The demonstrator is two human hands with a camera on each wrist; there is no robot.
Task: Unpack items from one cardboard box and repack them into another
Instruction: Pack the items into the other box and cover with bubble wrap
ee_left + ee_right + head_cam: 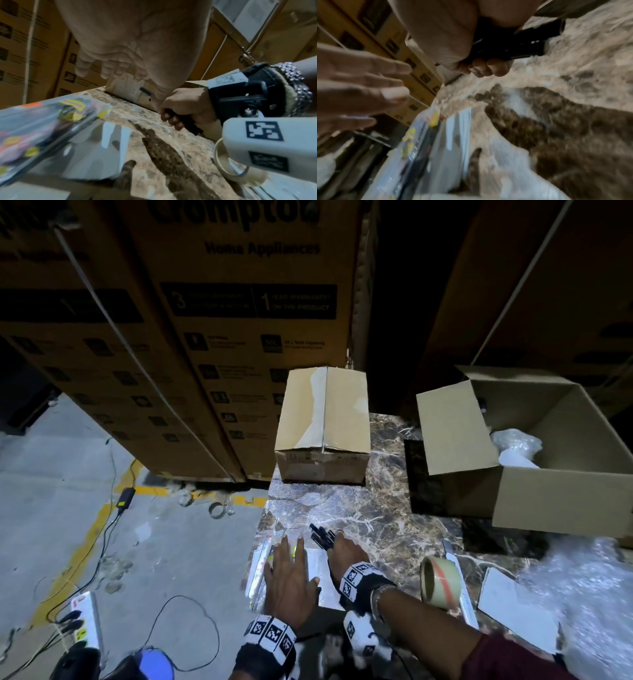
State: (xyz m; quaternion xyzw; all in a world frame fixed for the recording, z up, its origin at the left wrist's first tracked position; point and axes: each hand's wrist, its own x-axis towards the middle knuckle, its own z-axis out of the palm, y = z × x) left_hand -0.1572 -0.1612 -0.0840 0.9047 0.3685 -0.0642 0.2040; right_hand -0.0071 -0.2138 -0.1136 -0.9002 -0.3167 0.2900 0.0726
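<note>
My left hand (289, 577) hangs flat and open over shiny plastic packs (261, 563), I think to grab one. My right hand (346, 554) grips a bunch of black sticks (320, 535), ready to pack. Farther off sit a shut box (322, 422) and an open box (534, 453) with crinkly wrap (515, 445) inside.

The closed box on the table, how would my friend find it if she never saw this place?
Start at the marble table. At its far edge, beside the tall printed cartons, sits the small closed box. Unlike the bigger open box on the right with plastic wrap inside, its flaps are shut and it bears torn tape marks.
</note>
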